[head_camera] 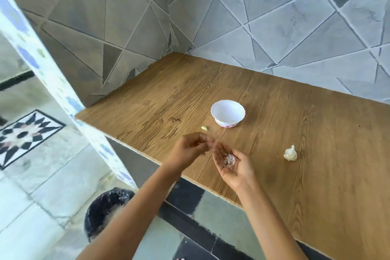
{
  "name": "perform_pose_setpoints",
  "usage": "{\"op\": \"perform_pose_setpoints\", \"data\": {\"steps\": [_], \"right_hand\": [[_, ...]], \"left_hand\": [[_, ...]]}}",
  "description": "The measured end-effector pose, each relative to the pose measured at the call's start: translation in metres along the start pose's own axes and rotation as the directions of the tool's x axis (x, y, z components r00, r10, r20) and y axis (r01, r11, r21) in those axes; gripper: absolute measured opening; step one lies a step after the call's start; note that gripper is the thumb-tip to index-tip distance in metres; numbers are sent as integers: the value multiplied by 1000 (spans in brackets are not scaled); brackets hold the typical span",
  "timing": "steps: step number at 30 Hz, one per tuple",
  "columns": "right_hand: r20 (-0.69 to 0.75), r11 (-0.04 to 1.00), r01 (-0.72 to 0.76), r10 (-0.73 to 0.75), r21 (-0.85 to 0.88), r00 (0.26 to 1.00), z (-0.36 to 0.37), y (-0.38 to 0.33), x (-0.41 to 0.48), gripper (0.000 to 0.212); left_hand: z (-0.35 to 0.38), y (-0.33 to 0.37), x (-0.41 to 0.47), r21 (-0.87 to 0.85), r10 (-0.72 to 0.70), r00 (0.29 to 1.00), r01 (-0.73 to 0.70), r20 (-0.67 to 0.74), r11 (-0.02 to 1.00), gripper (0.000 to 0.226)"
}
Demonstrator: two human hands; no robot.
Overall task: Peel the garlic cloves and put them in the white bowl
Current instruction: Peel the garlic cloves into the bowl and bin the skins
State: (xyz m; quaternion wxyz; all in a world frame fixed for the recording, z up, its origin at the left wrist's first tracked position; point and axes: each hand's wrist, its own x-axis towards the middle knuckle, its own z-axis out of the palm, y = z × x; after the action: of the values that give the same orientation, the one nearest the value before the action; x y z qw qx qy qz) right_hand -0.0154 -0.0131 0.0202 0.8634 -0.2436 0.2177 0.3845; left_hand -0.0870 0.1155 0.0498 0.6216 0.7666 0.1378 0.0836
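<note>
A white bowl with a scalloped rim stands on the wooden counter. My right hand lies palm up over the counter's front edge with a partly broken garlic bulb resting in its relaxed fingers. Just left of it, my left hand has its fingers curled together, pinching something small that I cannot make out. A single pale clove lies on the counter between my left hand and the bowl. A whole garlic bulb sits to the right of my right hand.
Grey patterned tile walls close the counter at the back and left. A tiled pillar stands at the counter's left corner. Below the front edge, a dark round bin sits on the floor.
</note>
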Motion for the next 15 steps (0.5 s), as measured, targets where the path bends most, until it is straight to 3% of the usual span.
{"op": "perform_pose_setpoints", "data": {"steps": [3,6,11,15], "right_hand": [[35,991,-108,111,-84,993,11,28,16,35],[77,954,-230,248,-192,966,28,74,27,35],[60,847,-367,420,-385,906,57,165,49,34],[-23,755,-434,486,-491,873,72,246,85,33]], "left_hand": [[-31,-18,-32,-209,-135,978,101,-159,973,14],[-69,-37,-66,-332,-242,899,117,-365,936,18],[-141,-73,-121,-375,-314,745,92,-589,922,21],[-197,-113,-148,-400,-373,640,111,-672,910,21]]}}
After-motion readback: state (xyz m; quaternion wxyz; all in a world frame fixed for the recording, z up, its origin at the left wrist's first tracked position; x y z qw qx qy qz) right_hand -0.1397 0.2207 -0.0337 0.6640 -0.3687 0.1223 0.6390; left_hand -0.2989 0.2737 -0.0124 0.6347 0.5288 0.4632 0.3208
